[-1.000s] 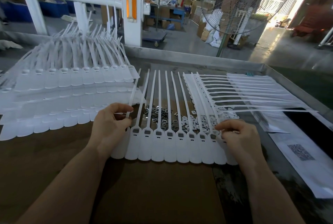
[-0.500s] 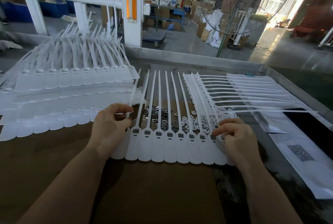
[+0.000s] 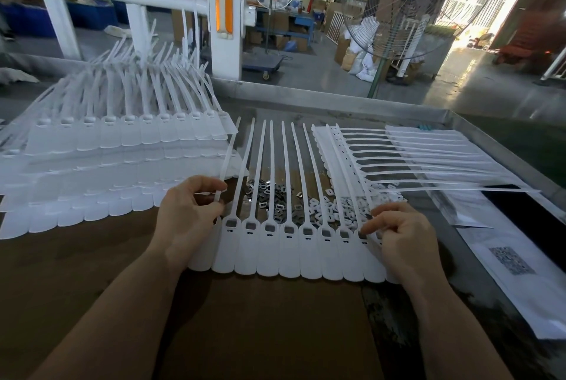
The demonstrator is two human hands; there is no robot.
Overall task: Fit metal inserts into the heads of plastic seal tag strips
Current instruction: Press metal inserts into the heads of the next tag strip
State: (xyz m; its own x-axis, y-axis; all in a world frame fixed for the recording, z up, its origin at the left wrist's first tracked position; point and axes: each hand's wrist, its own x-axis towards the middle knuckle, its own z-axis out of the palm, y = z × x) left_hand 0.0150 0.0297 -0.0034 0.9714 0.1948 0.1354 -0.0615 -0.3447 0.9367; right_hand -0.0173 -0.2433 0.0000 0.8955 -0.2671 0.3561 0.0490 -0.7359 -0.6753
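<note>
A joined row of white plastic seal tag strips [image 3: 291, 251] lies flat before me, heads with dark square sockets in a line, tails pointing away. My left hand [image 3: 186, 217] rests on the row's left end and pinches the tail of the leftmost strip between thumb and fingers. My right hand [image 3: 401, 232] sits over the row's right end, fingers curled, fingertips at the last heads; whether it pinches an insert is hidden. Behind the heads lie loose metal inserts [image 3: 269, 196] and small white plastic caps [image 3: 340, 208].
Stacked rows of strips [image 3: 107, 147] fill the left of the brown table [image 3: 260, 333]. Another strip row [image 3: 398, 159] lies sideways at the right. Plastic bags with a printed label [image 3: 514, 260] lie at the right, by the raised metal rim [image 3: 505, 147]. A standing fan [image 3: 398, 6] is beyond.
My right hand has shifted slightly left along the row's right-end heads, its fingers curling lower. My left hand keeps its pinch on the leftmost tail.
</note>
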